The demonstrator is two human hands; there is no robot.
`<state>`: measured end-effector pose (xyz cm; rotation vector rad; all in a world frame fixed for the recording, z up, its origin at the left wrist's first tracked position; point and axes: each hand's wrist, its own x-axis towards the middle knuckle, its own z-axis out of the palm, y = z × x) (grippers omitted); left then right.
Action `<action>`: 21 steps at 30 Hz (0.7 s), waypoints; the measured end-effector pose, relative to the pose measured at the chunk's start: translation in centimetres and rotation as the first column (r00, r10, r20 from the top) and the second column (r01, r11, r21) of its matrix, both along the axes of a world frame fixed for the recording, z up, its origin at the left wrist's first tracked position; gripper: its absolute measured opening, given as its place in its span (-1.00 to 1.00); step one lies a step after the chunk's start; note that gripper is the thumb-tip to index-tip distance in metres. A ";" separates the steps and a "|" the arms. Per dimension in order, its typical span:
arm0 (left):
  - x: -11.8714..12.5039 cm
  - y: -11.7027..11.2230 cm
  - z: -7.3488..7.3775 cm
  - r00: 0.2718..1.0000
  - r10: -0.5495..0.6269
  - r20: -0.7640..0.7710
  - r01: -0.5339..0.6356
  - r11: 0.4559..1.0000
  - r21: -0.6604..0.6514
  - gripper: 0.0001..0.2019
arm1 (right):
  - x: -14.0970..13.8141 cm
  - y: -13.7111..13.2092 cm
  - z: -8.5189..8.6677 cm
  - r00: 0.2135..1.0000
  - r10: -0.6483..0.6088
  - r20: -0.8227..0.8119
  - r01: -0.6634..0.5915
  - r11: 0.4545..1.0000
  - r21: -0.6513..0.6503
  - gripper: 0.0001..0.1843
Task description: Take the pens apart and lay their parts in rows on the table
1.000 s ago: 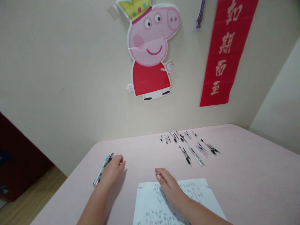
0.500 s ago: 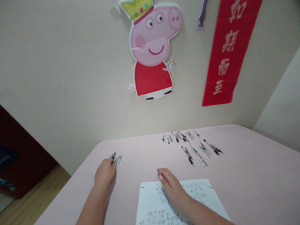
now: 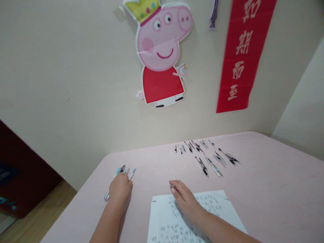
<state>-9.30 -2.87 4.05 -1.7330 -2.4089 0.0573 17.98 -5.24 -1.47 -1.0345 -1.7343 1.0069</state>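
On the left of the table, my left hand point(image 3: 120, 189) is closed, with a light-coloured pen point(image 3: 132, 173) sticking out by its thumb. Right beside this hand lie several more pens point(image 3: 117, 171), partly hidden beneath it; one has a black end. My right hand point(image 3: 186, 200) rests over the top of a sheet of paper point(image 3: 158, 216) covered in handwriting. Its fingers are curled together. Something small and greyish shows at the fingertips, too small to name.
Several pens and pen parts point(image 3: 214, 166) lie in rough rows at the back right of the pink-covered table point(image 3: 273, 189). Behind it stands a wall with a cartoon pig cutout point(image 3: 163, 84) and a red banner point(image 3: 235, 77). Wooden floor point(image 3: 55, 199) shows at the left.
My left hand has shifted slightly right, and the light pen by its thumb has moved right with it, apart from the others. My right hand stays in place. The view has turned slightly.
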 end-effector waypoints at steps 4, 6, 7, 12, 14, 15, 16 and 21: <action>0.4 0.0 0.3 0.994 -0.077 0.075 0.075 0.997 0.021 -0.78 | 0.0 -0.1 0.2 1.000 -0.003 -0.019 0.003 1.000 -0.001 -0.65; 1.1 0.1 0.6 0.973 -0.174 0.154 0.167 0.984 0.061 -0.81 | 0.0 -0.1 0.2 0.999 -0.003 -0.036 0.003 1.000 -0.013 -0.65; 1.6 0.1 0.8 0.950 -0.235 0.207 0.222 0.971 0.084 -0.82 | 0.0 0.0 0.2 0.999 -0.008 -0.048 0.007 1.000 -0.027 -0.65; 5.4 -0.1 1.2 0.725 -0.487 0.487 0.460 0.869 0.184 -0.87 | -0.2 0.4 -0.3 0.979 -0.090 -0.183 0.059 0.984 -0.165 -0.58; 7.1 -0.3 1.1 0.664 -0.522 0.535 0.506 0.841 0.193 -0.87 | -0.2 0.6 -0.3 0.957 -0.132 -0.260 0.082 0.977 -0.195 -0.53; 7.8 -0.4 0.9 0.641 -0.539 0.547 0.535 0.824 0.185 -0.86 | -0.1 0.7 -0.3 0.944 -0.150 -0.294 0.095 0.976 -0.195 -0.52; 8.4 -0.5 0.7 0.624 -0.553 0.552 0.561 0.809 0.176 -0.86 | 0.0 0.8 -0.2 0.933 -0.166 -0.320 0.108 0.976 -0.191 -0.51; 10.0 -0.8 -0.4 0.582 -0.600 0.550 0.632 0.758 0.159 -0.85 | 0.6 0.9 0.4 0.920 -0.209 -0.332 0.155 0.971 -0.184 -0.57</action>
